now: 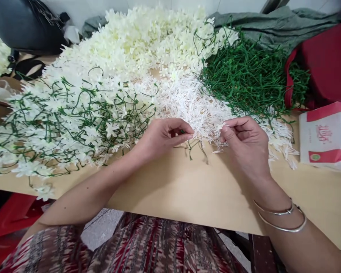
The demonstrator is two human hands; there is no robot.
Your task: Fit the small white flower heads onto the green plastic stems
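Observation:
My left hand [161, 137] is closed in a pinch on a thin green plastic stem [191, 147] that hangs down over the tan board [187, 189]. My right hand [246, 143] pinches a small white plastic flower piece [222, 126] at the edge of the white spiky pile [193, 102]. The two hands are close together, fingertips about a hand's width apart. Finished stems with white flowers [59, 129] lie heaped to the left of my left hand.
A heap of cream petals [142, 41] fills the back. Loose green stems [250, 79] are piled at back right beside a red bag [326, 64]. A white and red box [326, 136] sits at right. Two bangles [281, 220] circle my right wrist.

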